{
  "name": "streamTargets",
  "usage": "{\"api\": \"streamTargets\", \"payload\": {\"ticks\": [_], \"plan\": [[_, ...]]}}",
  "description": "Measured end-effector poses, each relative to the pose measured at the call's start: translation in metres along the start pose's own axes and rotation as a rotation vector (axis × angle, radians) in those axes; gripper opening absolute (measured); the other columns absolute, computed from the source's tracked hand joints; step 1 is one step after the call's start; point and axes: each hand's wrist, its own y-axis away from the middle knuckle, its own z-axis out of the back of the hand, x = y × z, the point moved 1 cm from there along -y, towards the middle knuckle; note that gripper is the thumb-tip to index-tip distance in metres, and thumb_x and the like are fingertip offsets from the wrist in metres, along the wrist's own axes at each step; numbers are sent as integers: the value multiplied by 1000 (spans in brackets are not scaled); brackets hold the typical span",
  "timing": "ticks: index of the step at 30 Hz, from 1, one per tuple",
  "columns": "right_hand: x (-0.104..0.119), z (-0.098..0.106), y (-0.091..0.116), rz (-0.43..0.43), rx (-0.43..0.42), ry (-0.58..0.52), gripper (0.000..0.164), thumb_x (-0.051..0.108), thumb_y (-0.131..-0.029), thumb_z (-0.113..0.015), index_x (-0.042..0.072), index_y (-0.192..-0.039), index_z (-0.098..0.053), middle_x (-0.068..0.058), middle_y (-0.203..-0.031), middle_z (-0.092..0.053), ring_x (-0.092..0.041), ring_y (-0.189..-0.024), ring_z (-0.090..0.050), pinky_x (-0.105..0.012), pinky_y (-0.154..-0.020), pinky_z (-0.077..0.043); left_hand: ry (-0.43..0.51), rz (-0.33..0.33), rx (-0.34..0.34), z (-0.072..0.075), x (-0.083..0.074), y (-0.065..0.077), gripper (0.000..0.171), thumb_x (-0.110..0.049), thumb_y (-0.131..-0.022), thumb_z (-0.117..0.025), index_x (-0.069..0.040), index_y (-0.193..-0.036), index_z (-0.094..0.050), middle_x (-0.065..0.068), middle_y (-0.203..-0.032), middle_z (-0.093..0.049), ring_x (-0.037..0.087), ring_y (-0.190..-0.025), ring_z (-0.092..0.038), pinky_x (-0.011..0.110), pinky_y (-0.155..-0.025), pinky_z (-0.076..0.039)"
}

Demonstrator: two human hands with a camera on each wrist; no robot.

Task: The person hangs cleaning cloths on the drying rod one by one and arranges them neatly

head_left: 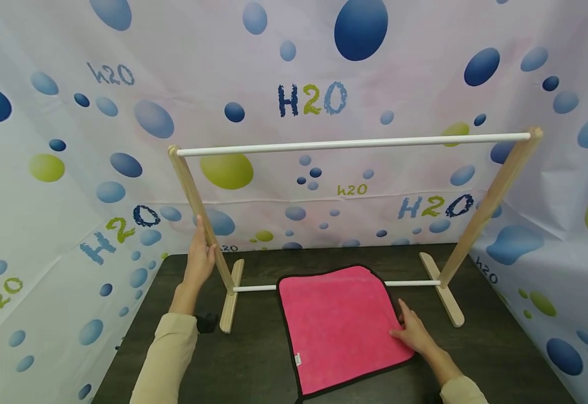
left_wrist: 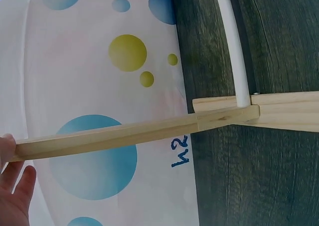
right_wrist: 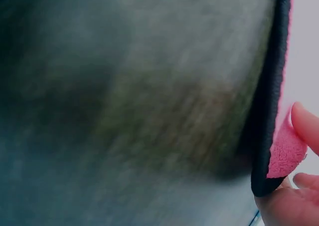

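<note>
A pink cloth (head_left: pixel 341 325) with black edging and a small white tag lies over the middle of the rack's lower white rod (head_left: pixel 256 288), its near part toward me. At its right edge my right hand (head_left: pixel 417 335) pinches the border, thumb on the pink face (right_wrist: pixel 289 153) and fingers beneath in the right wrist view. My left hand (head_left: pixel 200 261) holds the left wooden post (head_left: pixel 189 185) of the drying rack partway up, index finger fairly straight. In the left wrist view, the thumb and fingers meet the post (left_wrist: pixel 109 138) at the left edge.
A white top rod (head_left: pixel 354 144) spans the two posts, the right wooden post (head_left: pixel 491 205) included. Wooden feet (head_left: pixel 442 289) stand on the dark table (head_left: pixel 243 359). A bubble-printed curtain (head_left: pixel 304 33) hangs behind and at both sides.
</note>
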Motion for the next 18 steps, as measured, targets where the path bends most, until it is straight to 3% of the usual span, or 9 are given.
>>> {"api": "streamTargets", "payload": {"ticks": [4, 11, 18], "plan": [[1, 2, -2, -77, 28, -62, 63, -1, -73, -70, -18, -124, -38, -10, -79, -57, -18, -66, -53, -31, -58, -45, 2, 4, -4, -2, 1, 0, 94, 18, -82, -52, -17, -148, 6, 38, -124, -35, 51, -107, -42, 58, -81, -41], [2, 7, 0, -167, 121, -212, 45, 2, -80, -64, -19, -115, -47, -10, -78, -61, -17, -66, -57, -30, -57, -46, 21, 2, -19, -2, 0, 0, 96, 17, -82, -52, -21, -148, 7, 38, -128, -33, 52, -112, -40, 60, -85, -39], [4, 16, 1, -62, 274, -357, 40, 7, -89, -55, -23, -113, -46, -12, -84, -63, -13, -69, -56, -29, -61, -47, 21, 26, -6, -2, 0, -1, 94, 16, -83, -51, -20, -148, 7, 37, -133, -30, 52, -115, -38, 60, -88, -37]]}}
